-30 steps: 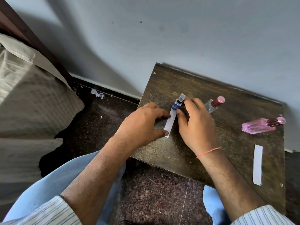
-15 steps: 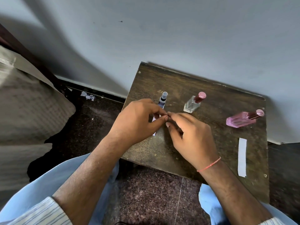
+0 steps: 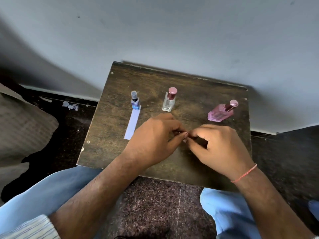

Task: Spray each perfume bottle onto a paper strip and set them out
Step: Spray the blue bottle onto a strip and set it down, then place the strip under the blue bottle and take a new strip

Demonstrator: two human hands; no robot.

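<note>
Three perfume bottles stand in a row on a small dark wooden table. At the left is a small blue bottle with a white paper strip lying just in front of it. In the middle stands a clear bottle with a pink cap. A flat pink bottle is at the right. My left hand and my right hand meet fingertip to fingertip in front of the clear bottle, fingers curled. Nothing shows between them. No second strip is in sight.
The table stands against a pale grey wall. A cloth-covered bed or cushion is to the left, with paper scraps on the dark floor beside it. My knees in blue trousers sit below the table's front edge.
Both hands have left the blue bottle and its strip and moved right to the table's middle. The strip now lies uncovered. The strip seen earlier at the right is hidden.
</note>
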